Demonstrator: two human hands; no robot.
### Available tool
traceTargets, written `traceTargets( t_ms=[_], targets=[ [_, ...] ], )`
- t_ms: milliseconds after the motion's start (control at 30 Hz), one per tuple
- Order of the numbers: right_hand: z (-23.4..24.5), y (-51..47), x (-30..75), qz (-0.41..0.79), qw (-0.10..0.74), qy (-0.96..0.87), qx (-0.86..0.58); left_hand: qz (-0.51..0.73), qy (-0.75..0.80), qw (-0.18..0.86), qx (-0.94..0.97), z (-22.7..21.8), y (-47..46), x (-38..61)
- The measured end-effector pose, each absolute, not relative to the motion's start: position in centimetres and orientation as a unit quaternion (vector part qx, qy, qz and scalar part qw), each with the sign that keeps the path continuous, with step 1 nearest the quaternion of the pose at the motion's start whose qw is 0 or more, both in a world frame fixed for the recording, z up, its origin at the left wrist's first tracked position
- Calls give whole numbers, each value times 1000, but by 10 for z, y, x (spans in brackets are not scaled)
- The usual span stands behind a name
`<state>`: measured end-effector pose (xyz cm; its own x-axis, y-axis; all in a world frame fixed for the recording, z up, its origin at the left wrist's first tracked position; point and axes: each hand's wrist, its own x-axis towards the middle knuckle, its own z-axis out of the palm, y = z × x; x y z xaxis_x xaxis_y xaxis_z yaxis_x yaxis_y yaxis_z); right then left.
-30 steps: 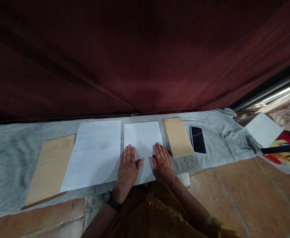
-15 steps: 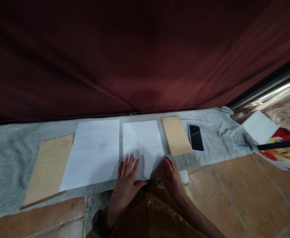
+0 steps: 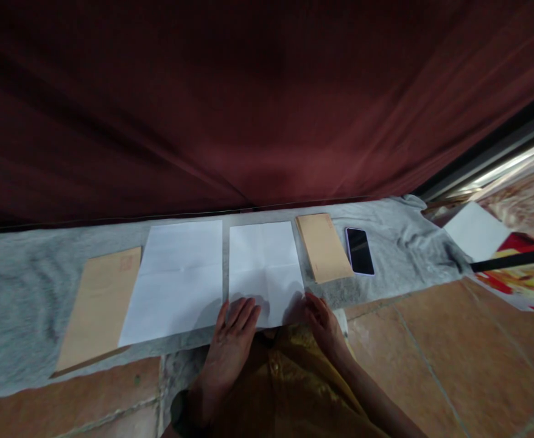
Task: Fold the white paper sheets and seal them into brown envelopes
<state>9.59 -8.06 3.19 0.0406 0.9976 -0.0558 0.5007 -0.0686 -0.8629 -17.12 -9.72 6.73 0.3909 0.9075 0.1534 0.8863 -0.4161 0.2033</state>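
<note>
both hands have drawn back toward me over the last second, from midway up the creased white paper sheet [image 3: 267, 261] to its near edge. from my remote view, the left hand [image 3: 232, 340] lies palm down, fingers loosely extended and almost together, clasping nothing, their tips over the sheet's near left corner. the right hand [image 3: 327, 327] is half curled, its fingertips at the sheet's near right edge; i can't make out whether they pinch it. most of the sheet lies flat just beyond both sets of fingers. left of the left fingers i see a larger white paper sheet [image 3: 175, 274], then a tan paper envelope [image 3: 100, 304]. beyond the right fingers are a tan paper stack [image 3: 324, 249] and a black-screened phone [image 3: 360, 250].
</note>
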Motion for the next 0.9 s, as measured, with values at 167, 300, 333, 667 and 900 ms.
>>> traceTargets(
  t_ms=[167, 300, 333, 667, 900],
  targets=[
    [38, -80, 102, 415, 411, -536, -610, 177, 502, 26, 846, 102, -97, -180],
    [42, -74, 100, 477, 447, -481, -584, 245, 496, 21, 833, 131, -93, -188],
    [44, -72, 97, 488, 450, -481, -573, 261, 506, 28, 822, 138, -91, -190],
    [61, -39, 85, 313, 451, -627, -552, 245, 506, 139, 815, 171, -69, -204],
    [44, -42, 83, 339, 350, -638, -596, 255, 556, 238, 755, 152, -51, -209]
  ],
)
